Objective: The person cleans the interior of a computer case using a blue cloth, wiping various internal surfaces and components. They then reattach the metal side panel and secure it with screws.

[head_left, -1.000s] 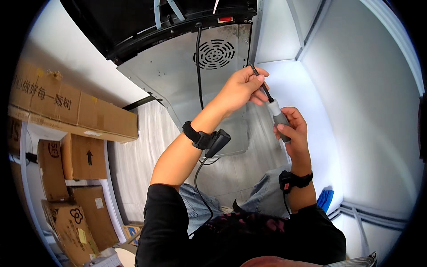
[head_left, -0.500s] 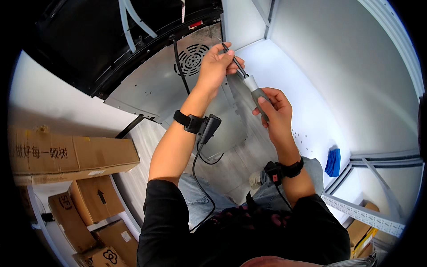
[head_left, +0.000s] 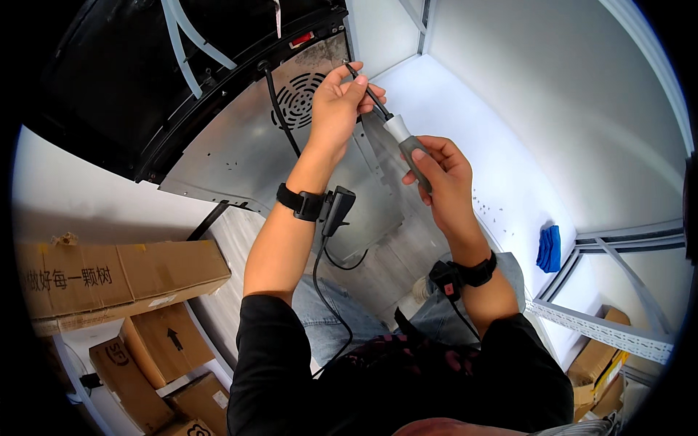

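Observation:
Between my two hands I hold a screwdriver (head_left: 397, 129) slantwise, its dark shaft pointing up and left. Its grey handle is wrapped by the fingers of my right hand (head_left: 445, 174). Farther up, my left hand (head_left: 337, 109) pinches the shaft close to the tip. Something small and shiny sits at the tip; it is too small to make out. The tip is by the upper right corner of a metal panel (head_left: 247, 160) with round vent slots; whether they touch, I cannot tell. A black cable (head_left: 278, 109) hangs down over this panel.
A black machine body (head_left: 109, 80) with pale tubes (head_left: 190, 36) rises above the panel. On the white shelf (head_left: 436, 94) at right lie several small screws (head_left: 488, 211) and a folded blue cloth (head_left: 549, 248). Cardboard boxes (head_left: 167, 272) are stacked at lower left. A perforated metal rail (head_left: 603, 332) runs at lower right.
Both hands and the screwdriver have shifted slightly up and left in the picture, bringing the tip near the panel's upper corner. The whole view has also moved a little.

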`<state>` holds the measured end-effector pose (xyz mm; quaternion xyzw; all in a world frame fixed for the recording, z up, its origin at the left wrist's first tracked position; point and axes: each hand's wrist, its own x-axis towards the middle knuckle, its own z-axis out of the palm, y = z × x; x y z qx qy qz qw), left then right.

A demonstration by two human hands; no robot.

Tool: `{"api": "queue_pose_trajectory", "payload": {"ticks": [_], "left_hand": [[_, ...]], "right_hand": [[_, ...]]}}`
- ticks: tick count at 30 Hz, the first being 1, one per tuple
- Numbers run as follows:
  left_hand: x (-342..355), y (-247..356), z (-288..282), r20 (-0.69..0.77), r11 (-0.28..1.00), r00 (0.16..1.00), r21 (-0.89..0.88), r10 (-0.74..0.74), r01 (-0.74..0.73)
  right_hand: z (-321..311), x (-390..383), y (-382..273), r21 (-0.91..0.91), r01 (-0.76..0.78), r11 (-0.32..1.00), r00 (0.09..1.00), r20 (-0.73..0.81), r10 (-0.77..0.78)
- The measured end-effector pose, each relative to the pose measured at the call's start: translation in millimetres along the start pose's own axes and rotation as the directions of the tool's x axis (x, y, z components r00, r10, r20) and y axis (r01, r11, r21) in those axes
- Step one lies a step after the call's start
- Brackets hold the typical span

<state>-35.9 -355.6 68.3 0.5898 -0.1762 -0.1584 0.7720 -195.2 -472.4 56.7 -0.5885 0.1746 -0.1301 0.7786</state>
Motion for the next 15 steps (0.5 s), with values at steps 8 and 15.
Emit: {"api": "queue_pose_trajectory", "payload": {"ticks": [8,15], "left_hand": [[2,-1,-3,0.002,1.000,1.000,0.031,0.008,-0.008],[3,7,0,0.017,0.998,1.000,0.055,-0.009,0.008]], "right_hand": [[-1,-1,-3,0.060,-0.013,0.998,1.000,-0.002,0.013],[12,-11,-6,-0.065,0.045,0.997,0.996,-0.075,-0.049]]}}
